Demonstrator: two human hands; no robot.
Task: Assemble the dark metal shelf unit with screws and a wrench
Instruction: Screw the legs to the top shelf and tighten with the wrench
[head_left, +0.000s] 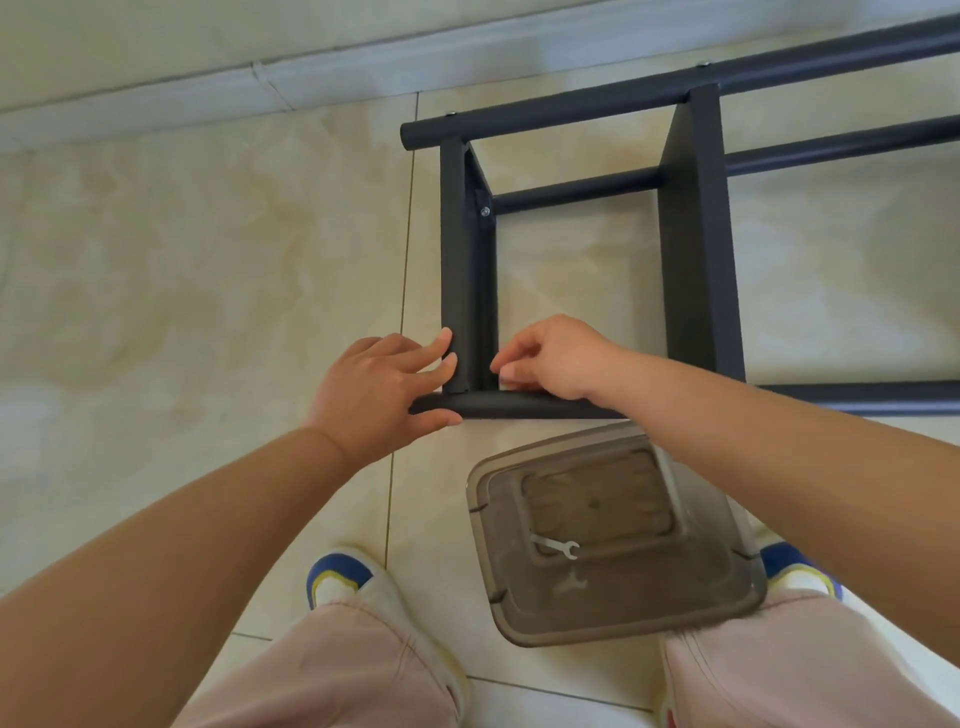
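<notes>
Shelf unit: the dark metal shelf unit (696, 234) lies on its side on the pale tiled floor (208, 260), in the middle and right of the view, running off the right edge.
Frame parts: a far round tube (571, 111) and a near round tube (498, 405) are joined by two flat uprights; a thinner crossbar (576, 189) runs between the uprights.
Left upright: the left upright (460, 249) meets the near tube at its left end, just between the two hands.
Screw: a silver screw head (485, 211) shows on the inner face of the left upright, near the crossbar.
Left hand: the left hand (379, 389) is spread open, fingertips touching the outer face of the left upright, thumb lying along the near tube.
Right hand: the right hand (556, 361) has its fingers pinched together against the inner side of the left upright at the joint; whether it holds something small cannot be told.
Container: a translucent grey plastic container (613, 535) sits on the floor near the person, between the shoes, just beside the near tube.
Wrench: a small silver wrench (558, 546) lies inside the container.
</notes>
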